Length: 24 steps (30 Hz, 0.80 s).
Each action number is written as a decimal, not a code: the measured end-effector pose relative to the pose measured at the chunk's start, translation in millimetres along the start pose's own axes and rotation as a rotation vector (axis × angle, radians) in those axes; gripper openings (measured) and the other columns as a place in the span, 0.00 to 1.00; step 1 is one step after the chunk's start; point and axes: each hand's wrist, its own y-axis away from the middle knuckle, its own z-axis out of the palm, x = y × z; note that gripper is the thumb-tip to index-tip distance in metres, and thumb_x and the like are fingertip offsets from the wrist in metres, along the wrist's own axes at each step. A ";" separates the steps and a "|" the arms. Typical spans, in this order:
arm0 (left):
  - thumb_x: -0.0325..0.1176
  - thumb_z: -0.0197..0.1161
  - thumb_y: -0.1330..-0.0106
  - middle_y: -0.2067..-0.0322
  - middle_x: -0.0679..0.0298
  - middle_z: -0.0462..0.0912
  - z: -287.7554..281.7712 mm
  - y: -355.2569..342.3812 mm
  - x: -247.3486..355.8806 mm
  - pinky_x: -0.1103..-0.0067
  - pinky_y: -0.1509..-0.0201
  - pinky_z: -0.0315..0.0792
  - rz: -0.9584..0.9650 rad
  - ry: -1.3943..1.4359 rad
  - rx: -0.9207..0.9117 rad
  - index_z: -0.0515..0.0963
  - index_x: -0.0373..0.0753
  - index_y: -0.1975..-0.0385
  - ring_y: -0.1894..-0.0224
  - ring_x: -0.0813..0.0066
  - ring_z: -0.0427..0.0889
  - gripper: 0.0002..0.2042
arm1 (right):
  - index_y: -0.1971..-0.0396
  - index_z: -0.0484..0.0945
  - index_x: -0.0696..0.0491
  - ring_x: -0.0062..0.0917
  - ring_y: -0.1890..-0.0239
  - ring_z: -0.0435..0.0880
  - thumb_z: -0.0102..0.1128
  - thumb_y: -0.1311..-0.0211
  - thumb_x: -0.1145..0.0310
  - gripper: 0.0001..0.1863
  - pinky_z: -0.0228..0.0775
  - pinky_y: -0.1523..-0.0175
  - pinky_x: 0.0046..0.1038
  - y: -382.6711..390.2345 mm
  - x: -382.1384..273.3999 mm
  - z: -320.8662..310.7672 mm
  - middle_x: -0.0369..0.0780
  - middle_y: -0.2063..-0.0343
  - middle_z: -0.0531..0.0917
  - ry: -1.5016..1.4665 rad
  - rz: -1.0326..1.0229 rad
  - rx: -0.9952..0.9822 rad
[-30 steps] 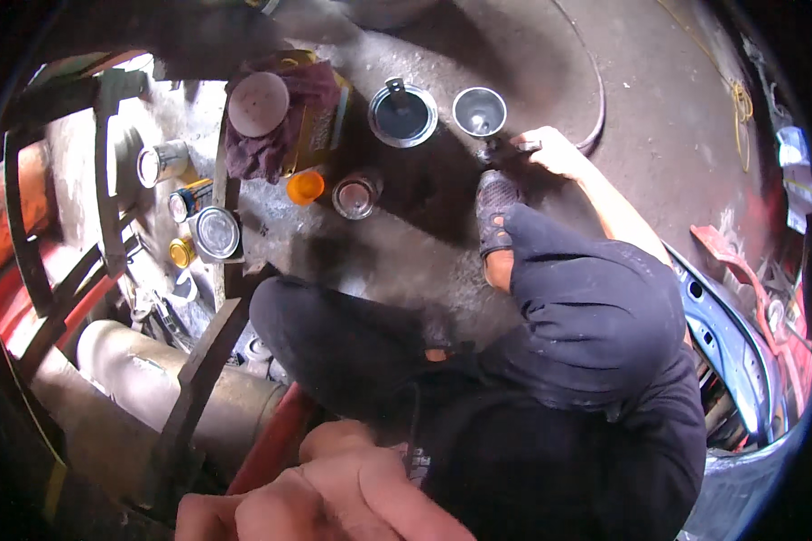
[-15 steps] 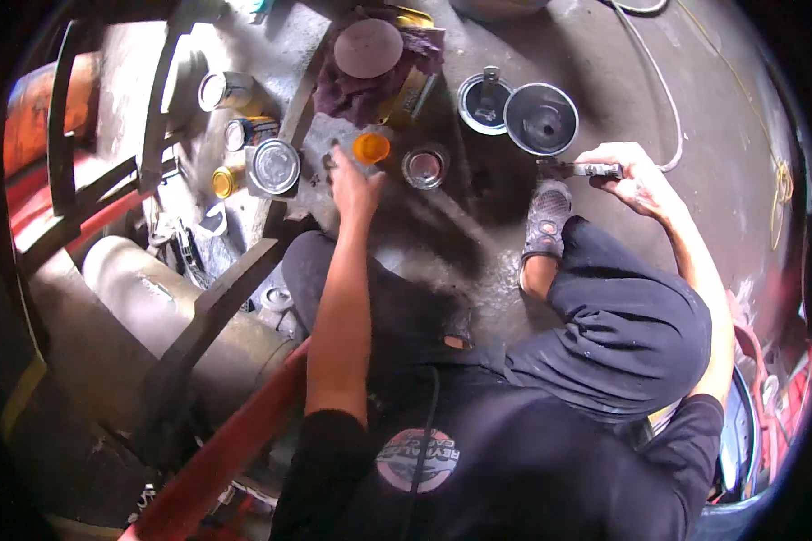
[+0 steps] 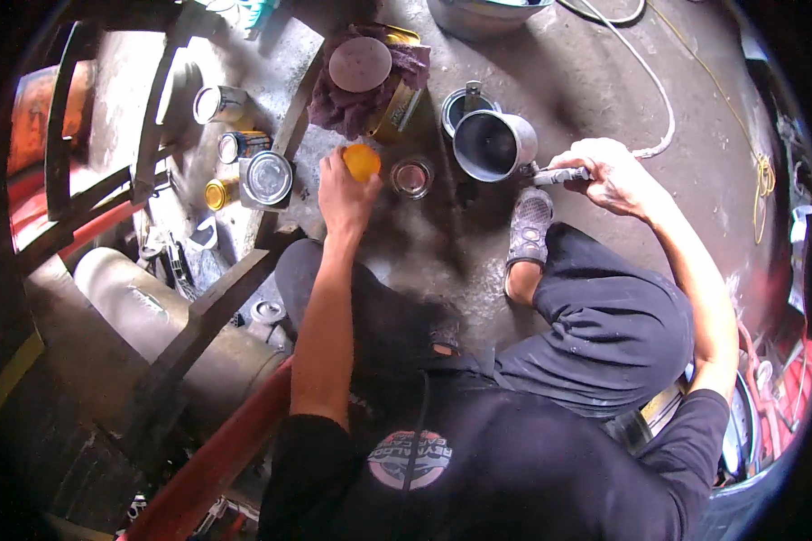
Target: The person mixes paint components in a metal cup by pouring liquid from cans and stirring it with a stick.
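Here, left hand (image 3: pixel 345 194) gripping orange lid (image 3: pixel 362 162)

Both hands reach forward — left hand (image 3: pixel 347 194) closed, right hand (image 3: pixel 609 176) gripping.

Two hands are at work: the left hand (image 3: pixel 345 200) and the right hand (image 3: pixel 612 173). One orange lid (image 3: pixel 363 161) is in the left grip, and one spray gun (image 3: pixel 507 146) with a metal cup is in the right. On the floor (image 3: pixel 586 81) lie four small tins: one shut tin (image 3: pixel 269 177), one open tin (image 3: pixel 412 177), one tin on its side (image 3: pixel 218 104) and one yellow tin (image 3: pixel 218 193). There is one purple rag (image 3: pixel 352 95), one round disc (image 3: pixel 360 64) on it, one white hose (image 3: pixel 650 81) and one shoe (image 3: pixel 530 225).
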 end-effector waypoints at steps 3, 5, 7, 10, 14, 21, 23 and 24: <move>0.36 0.75 0.46 0.50 0.47 0.78 -35.9 25.4 38.3 0.57 0.45 0.76 0.050 0.043 -0.030 0.72 0.36 0.40 0.48 0.42 0.80 0.32 | 0.52 0.86 0.47 0.43 0.59 0.84 0.59 0.48 0.79 0.22 0.77 0.50 0.42 1.4 -11.3 -14.6 0.44 0.69 0.84 0.046 -0.049 0.013; 0.36 0.75 0.47 0.51 0.47 0.77 -46.3 31.1 59.2 0.57 0.45 0.76 0.129 0.093 -0.042 0.72 0.36 0.40 0.48 0.42 0.80 0.33 | 0.54 0.85 0.47 0.43 0.60 0.84 0.61 0.45 0.77 0.18 0.77 0.51 0.42 0.1 -21.2 -23.6 0.43 0.70 0.83 0.071 -0.057 0.038; 0.36 0.75 0.47 0.51 0.47 0.77 -48.6 35.3 76.1 0.57 0.45 0.76 0.233 0.157 -0.042 0.72 0.36 0.40 0.49 0.43 0.80 0.33 | 0.56 0.85 0.47 0.42 0.61 0.84 0.62 0.43 0.74 0.14 0.77 0.53 0.42 -0.5 -31.8 -32.2 0.43 0.70 0.83 0.135 -0.066 0.047; 0.36 0.76 0.48 0.53 0.49 0.77 -40.7 33.5 97.7 0.58 0.46 0.77 0.309 0.149 -0.002 0.73 0.37 0.40 0.51 0.45 0.81 0.33 | 0.58 0.83 0.48 0.40 0.63 0.84 0.64 0.41 0.71 0.11 0.76 0.56 0.43 -0.4 -46.8 -43.2 0.43 0.71 0.81 0.280 -0.069 0.043; 0.36 0.75 0.45 0.53 0.50 0.78 -30.5 30.0 115.6 0.60 0.46 0.77 0.285 0.136 -0.049 0.76 0.38 0.41 0.50 0.48 0.82 0.30 | 0.60 0.83 0.49 0.39 0.64 0.84 0.63 0.41 0.70 0.09 0.76 0.59 0.43 2.1 -62.0 -53.0 0.42 0.71 0.81 0.451 -0.092 0.043; 0.35 0.77 0.50 0.57 0.53 0.75 -15.5 33.2 118.8 0.60 0.50 0.76 0.333 0.156 0.009 0.75 0.39 0.44 0.54 0.50 0.81 0.31 | 0.65 0.78 0.49 0.38 0.65 0.81 0.63 0.41 0.72 0.05 0.74 0.61 0.43 6.3 -81.9 -55.4 0.41 0.70 0.78 0.574 -0.117 0.074; 0.35 0.76 0.50 0.57 0.53 0.74 -11.8 35.3 116.6 0.61 0.50 0.76 0.335 0.170 0.006 0.76 0.39 0.44 0.55 0.50 0.80 0.30 | 0.66 0.78 0.48 0.37 0.64 0.81 0.63 0.42 0.72 0.05 0.73 0.60 0.42 7.1 -87.7 -54.4 0.40 0.70 0.78 0.611 -0.090 0.047; 0.34 0.76 0.50 0.57 0.53 0.74 -10.3 35.9 115.6 0.61 0.50 0.76 0.335 0.170 0.006 0.76 0.39 0.43 0.55 0.50 0.80 0.30 | 0.67 0.78 0.47 0.36 0.64 0.81 0.63 0.42 0.73 0.05 0.72 0.60 0.41 7.3 -90.4 -53.9 0.40 0.70 0.78 0.629 -0.076 0.035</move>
